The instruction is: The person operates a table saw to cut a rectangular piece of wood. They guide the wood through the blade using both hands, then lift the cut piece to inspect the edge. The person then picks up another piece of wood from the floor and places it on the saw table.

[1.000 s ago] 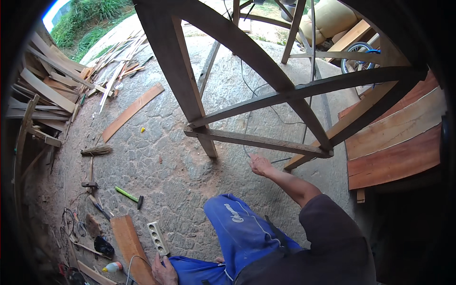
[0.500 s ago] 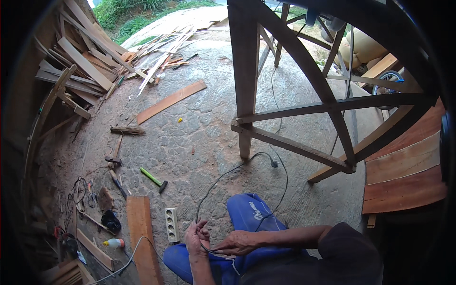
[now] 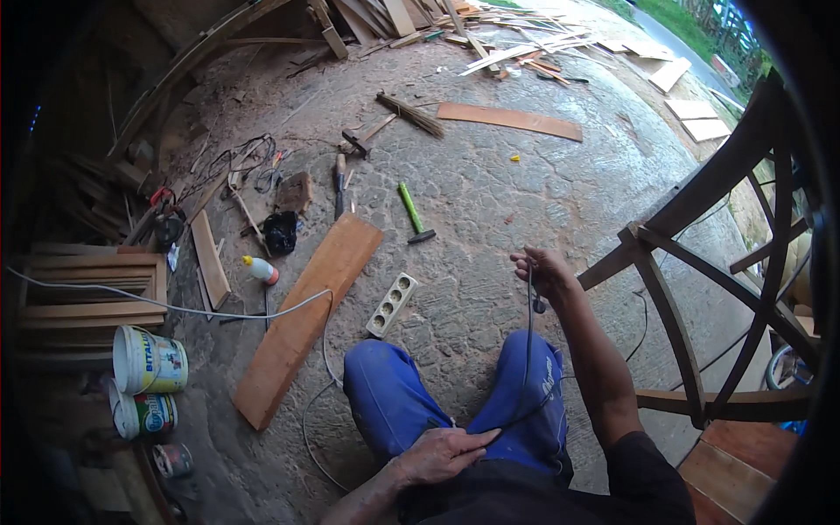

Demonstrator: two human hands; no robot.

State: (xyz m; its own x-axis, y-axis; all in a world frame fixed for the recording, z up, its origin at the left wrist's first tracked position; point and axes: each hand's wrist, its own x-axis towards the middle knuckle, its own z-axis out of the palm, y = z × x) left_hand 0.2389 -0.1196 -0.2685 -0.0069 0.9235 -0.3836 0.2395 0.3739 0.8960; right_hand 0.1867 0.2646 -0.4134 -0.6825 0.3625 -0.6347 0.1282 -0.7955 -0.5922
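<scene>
Over my lap, my left hand (image 3: 442, 453) has its fingers closed on a dark power cable (image 3: 527, 376). My right hand (image 3: 548, 273) is raised ahead of my right knee, the same cable pinched in its curled fingers. Between the two hands the cable runs down along my right thigh. A black plug (image 3: 539, 306) hangs just below the right hand. On the ground in front of my left knee lies a white multi-socket power strip (image 3: 381, 322), touched by neither hand.
A wooden plank (image 3: 302, 328) lies left of the strip, with a green-handled hammer (image 3: 411, 213) beyond it. Paint buckets (image 3: 150, 360) stand at the left. The hand broom (image 3: 411, 115) and a thin board (image 3: 512, 122) lie farther off. A wooden frame (image 3: 674, 236) stands at the right.
The view has swung left. My right hand has moved away from the left one, forward with the cable. My left hand has dropped to my lap. The plug, earlier on the ground, now hangs.
</scene>
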